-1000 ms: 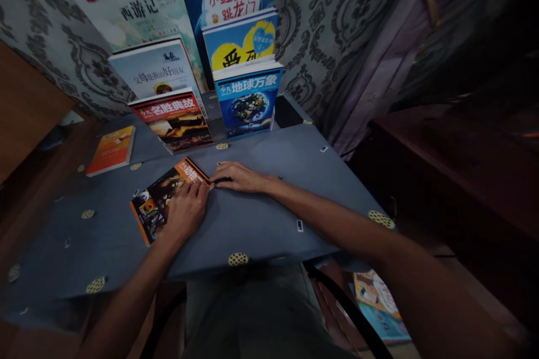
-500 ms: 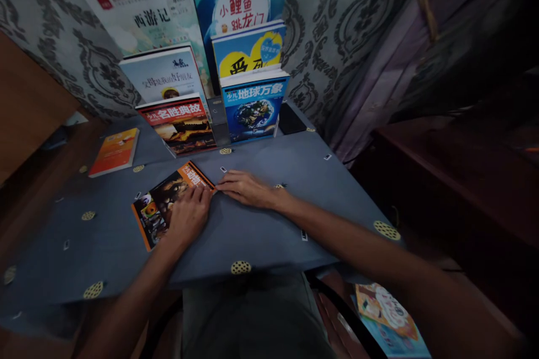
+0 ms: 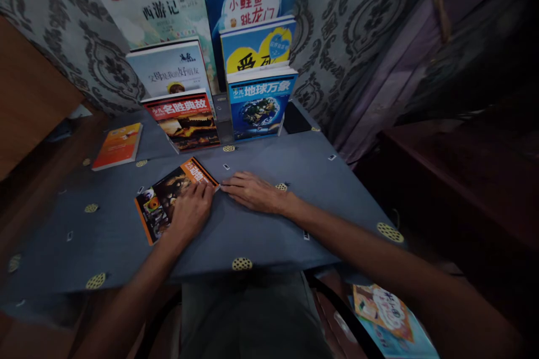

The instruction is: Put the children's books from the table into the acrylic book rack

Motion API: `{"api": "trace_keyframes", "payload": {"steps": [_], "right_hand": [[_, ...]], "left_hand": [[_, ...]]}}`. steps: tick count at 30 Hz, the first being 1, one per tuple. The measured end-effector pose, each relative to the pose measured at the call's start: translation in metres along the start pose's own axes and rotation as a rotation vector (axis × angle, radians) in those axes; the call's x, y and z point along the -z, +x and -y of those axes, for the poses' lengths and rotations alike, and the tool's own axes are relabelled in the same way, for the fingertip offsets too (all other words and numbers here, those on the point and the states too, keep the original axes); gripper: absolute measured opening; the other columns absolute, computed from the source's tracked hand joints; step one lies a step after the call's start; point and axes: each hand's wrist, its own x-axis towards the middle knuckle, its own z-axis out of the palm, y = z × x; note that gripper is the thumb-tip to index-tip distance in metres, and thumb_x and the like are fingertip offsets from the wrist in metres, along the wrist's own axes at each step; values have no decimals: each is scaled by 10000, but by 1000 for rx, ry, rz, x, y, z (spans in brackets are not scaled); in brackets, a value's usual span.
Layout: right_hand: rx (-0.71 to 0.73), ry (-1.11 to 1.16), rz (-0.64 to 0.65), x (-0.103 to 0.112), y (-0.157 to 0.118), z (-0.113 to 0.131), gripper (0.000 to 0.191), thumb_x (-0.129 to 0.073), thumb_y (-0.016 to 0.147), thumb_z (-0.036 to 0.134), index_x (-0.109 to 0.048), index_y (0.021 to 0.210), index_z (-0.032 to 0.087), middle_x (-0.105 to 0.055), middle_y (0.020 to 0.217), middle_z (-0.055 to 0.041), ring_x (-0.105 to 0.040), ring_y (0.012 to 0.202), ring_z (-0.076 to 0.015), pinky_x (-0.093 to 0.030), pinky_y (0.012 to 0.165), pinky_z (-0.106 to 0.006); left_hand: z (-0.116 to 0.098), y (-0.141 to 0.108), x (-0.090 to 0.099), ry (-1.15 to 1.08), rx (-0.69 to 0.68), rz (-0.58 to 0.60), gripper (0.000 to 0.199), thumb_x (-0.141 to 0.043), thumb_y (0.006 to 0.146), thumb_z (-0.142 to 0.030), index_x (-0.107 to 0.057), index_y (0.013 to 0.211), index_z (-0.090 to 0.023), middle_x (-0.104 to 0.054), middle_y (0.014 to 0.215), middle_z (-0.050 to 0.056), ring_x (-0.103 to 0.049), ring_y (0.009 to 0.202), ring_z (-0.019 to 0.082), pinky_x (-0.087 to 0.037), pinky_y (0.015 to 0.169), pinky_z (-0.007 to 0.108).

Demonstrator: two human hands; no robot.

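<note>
A black and orange book (image 3: pixel 162 197) lies tilted on the blue-grey tablecloth (image 3: pixel 261 247). My left hand (image 3: pixel 194 207) lies over its right part, fingers resting on the cover and hiding some of it. Just past the book's right corner, my right hand (image 3: pixel 252 192) lies flat on the cloth, fingers stretched toward that corner; its fingertips are at or very near the edge. Behind the hands stand a red book (image 3: pixel 187 123) and a blue book with a globe (image 3: pixel 261 109).
More upright books, among them a white-blue one (image 3: pixel 168 70) and a yellow-blue one (image 3: pixel 256 47), stand behind. An orange book (image 3: pixel 118 146) lies at the left. A dark flat object (image 3: pixel 297 119) lies at the back right. Picture books (image 3: pixel 391 320) are below the table at right.
The view has shifted slightly, so the scene sits a little further right. My right hand's fingers have moved slightly off the book's corner; my left hand remains on the cover.
</note>
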Motion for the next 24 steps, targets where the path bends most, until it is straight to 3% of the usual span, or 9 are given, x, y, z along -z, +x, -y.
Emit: {"api": "trace_keyframes", "payload": {"steps": [8,19,24], "right_hand": [[4,5,11,1,1,0,292,-435,1013,205,-672,1167,132,-686,1189,-120,-563,1076,-235,-494,935,-395],[-54,103,-59,-3,0,-2,331,-406,1022,206,-648,1240,150,-707,1087,-109,-587,1004,-225,-512,928,-398],[-94,109,-56,-3,0,-4,309,-437,1009,201,-663,1216,153,-704,1104,-106,-588,1010,-228,-510,931,-405]], "left_hand": [[0,1,1,0,-4,22,274,-439,978,-141,-646,1158,-149,-696,1200,124,-644,1086,266,-545,852,373],[-1,7,9,3,28,101,265,-444,1009,-314,-662,1057,-171,-694,1070,121,-635,969,259,-510,781,347],[-3,8,11,47,10,134,331,-366,1029,-283,-634,1192,-179,-671,1095,128,-624,998,278,-522,759,364]]}}
